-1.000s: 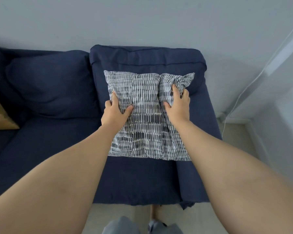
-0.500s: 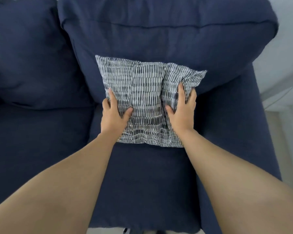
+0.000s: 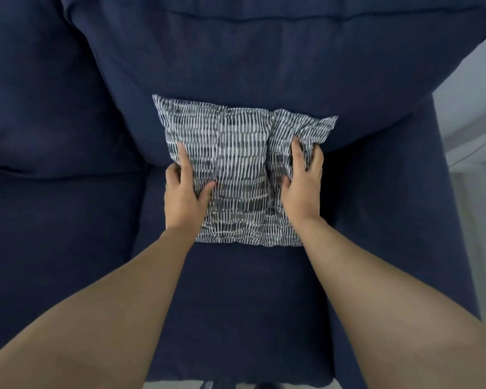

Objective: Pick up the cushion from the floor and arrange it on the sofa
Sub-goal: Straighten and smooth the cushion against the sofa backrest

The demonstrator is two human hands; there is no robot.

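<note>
The cushion (image 3: 237, 164), grey with white dash stripes, leans against the dark blue back pillow of the sofa (image 3: 247, 299), its lower edge on the seat. My left hand (image 3: 184, 192) grips its left side, thumb on the front and fingers round the edge. My right hand (image 3: 303, 183) grips the right side, where the fabric bunches into a fold. Both forearms reach in from the bottom of the head view.
A second back pillow (image 3: 40, 94) and seat fill the left. The sofa's right arm (image 3: 399, 206) runs beside the cushion. Pale floor and wall (image 3: 474, 164) show at the far right. The seat's front edge lies near the bottom.
The view has moved closer and tilted down over the sofa. The cushion has been pushed back and stands more upright against the back pillow. Both hands keep their hold.
</note>
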